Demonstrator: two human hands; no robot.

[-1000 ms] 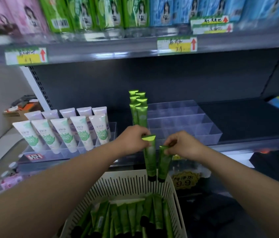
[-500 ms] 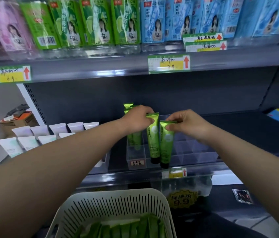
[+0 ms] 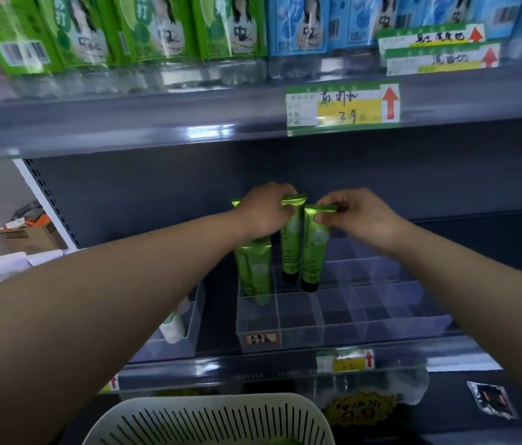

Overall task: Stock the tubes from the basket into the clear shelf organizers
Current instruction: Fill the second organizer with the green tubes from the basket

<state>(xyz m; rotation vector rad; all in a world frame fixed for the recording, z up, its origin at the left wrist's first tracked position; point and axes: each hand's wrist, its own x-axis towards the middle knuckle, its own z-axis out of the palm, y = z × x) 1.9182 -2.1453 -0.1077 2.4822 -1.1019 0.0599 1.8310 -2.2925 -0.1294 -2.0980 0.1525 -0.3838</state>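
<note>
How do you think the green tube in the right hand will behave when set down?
Probably light: the right hand pinches the tube by its crimp alone. Likely tippy on its narrow cap; the organizer walls should prop it.

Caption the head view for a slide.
Left hand and right hand each hold a green tube over the clear organizer.

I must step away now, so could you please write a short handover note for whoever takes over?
Left hand pinches one green tube by its crimped top; right hand pinches a second tube likewise.
Both hang cap-down over the clear organizer, beside its filled left column.
Done: stocked tubes stand in that column.
Left: lower these two, then fetch more from the basket.
</note>
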